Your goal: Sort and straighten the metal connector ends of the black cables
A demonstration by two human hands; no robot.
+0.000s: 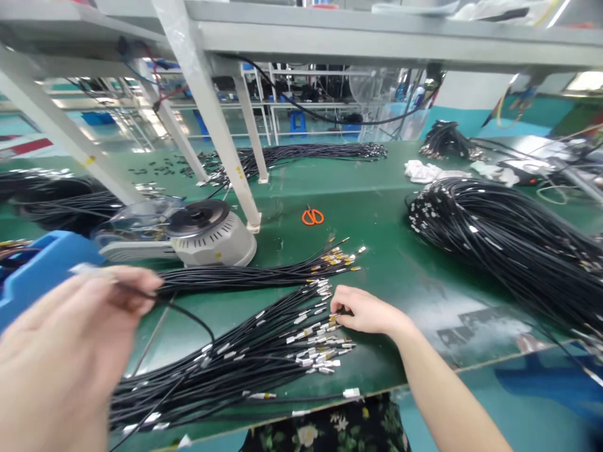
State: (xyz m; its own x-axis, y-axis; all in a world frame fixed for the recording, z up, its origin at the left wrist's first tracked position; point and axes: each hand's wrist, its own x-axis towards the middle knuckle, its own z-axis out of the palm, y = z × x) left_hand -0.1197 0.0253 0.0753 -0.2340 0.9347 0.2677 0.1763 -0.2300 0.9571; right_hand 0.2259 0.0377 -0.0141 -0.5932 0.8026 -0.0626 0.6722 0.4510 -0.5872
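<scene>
My left hand [70, 351] is raised close to the camera, blurred, its fingers pinched on a thin black cable [188, 314] that droops down to the bench. My right hand [365, 311] rests on the green bench, fingers curled at the silver connector ends of a fanned bundle of black cables [245, 355]. A second bundle with gold-tipped ends [264, 273] lies just behind it.
A white tape dispenser [207, 235] stands at centre left beside a blue tray [42, 263]. Orange scissors [312, 216] lie mid-bench. A large heap of black cables [509, 238] fills the right side. White shelf legs [211, 119] rise from the bench.
</scene>
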